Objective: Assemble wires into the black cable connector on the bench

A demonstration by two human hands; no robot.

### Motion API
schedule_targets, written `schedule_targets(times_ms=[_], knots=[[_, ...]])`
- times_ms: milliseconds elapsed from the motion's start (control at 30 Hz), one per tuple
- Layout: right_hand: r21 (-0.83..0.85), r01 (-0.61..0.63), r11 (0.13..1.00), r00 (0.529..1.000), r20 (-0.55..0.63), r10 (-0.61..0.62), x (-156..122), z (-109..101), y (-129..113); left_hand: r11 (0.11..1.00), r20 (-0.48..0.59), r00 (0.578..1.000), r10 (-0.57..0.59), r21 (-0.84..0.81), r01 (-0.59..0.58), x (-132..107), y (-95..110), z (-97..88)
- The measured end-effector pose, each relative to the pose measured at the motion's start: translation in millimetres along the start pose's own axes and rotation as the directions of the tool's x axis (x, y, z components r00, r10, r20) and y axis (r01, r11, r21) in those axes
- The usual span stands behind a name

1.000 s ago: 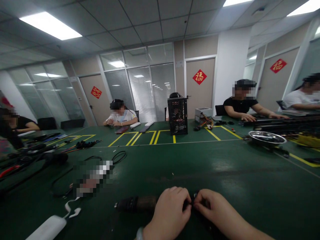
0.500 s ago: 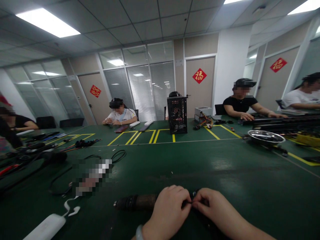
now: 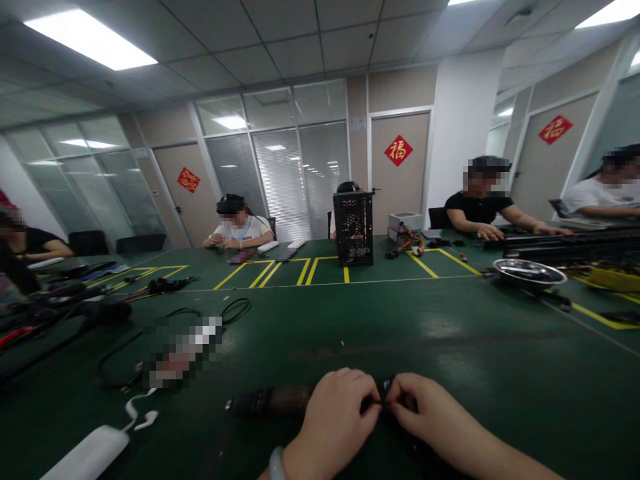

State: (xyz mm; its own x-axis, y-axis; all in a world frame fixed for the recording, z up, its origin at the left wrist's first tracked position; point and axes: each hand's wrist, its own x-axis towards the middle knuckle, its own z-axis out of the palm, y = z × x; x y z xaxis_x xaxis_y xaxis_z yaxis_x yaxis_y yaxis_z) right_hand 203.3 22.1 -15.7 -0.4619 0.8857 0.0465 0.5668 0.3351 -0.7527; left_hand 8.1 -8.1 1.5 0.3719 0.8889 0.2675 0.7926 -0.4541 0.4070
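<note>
Low in the head view, my left hand (image 3: 345, 413) and my right hand (image 3: 425, 410) are close together above the green table (image 3: 280, 333). Thumb and fingers of each hand are pinched together. What lies between the fingertips is dark, very small and mostly hidden, so I cannot make it out. Behind my left hand a dark, cylindrical tool with a metal tip, like a power screwdriver (image 3: 270, 402), lies on its side, tip to the left. My left hand covers its other end. Some dark thing shows partly beneath my right hand.
At front left lie a white power bank (image 3: 90, 457) with a short white cable, and a blurred-out object (image 3: 183, 357) beside a black cord. A black computer case (image 3: 354, 229) stands farther back. A metal bowl (image 3: 530, 273) sits right. Several people sit around the table.
The view has shifted very slightly. My two hands stay close together, with a slightly wider gap between their fingertips. The tool on the table stays in place.
</note>
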Motion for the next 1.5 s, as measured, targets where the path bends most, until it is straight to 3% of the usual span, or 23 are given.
schedule_targets(times_ms=[400, 633, 900, 1200, 1500], knots=[[0.040, 0.020, 0.999, 0.999, -0.030, -0.019, 4, 5, 3, 1.000, 0.001, 1.000, -0.006, 0.000, 0.006, 0, 0, -0.7], [0.045, 0.006, 0.999, 0.999, -0.036, -0.004, 3, 6, 6, 0.997, -0.003, 0.997, -0.079, 0.014, 0.079, -3, -4, 1.6], [0.077, 0.023, 0.997, 0.999, -0.036, -0.021, 3, 4, 4, 0.999, 0.026, 0.999, -0.042, 0.028, 0.041, -1, 0, -2.8], [0.066, 0.010, 0.998, 0.999, -0.040, -0.008, 3, 4, 3, 0.998, -0.021, 0.999, -0.043, -0.040, 0.042, -2, 1, -4.5], [0.048, 0.044, 0.998, 0.998, -0.040, -0.042, 7, 7, 11, 0.997, -0.070, 0.995, 0.071, 0.030, -0.069, -2, -1, -1.5]])
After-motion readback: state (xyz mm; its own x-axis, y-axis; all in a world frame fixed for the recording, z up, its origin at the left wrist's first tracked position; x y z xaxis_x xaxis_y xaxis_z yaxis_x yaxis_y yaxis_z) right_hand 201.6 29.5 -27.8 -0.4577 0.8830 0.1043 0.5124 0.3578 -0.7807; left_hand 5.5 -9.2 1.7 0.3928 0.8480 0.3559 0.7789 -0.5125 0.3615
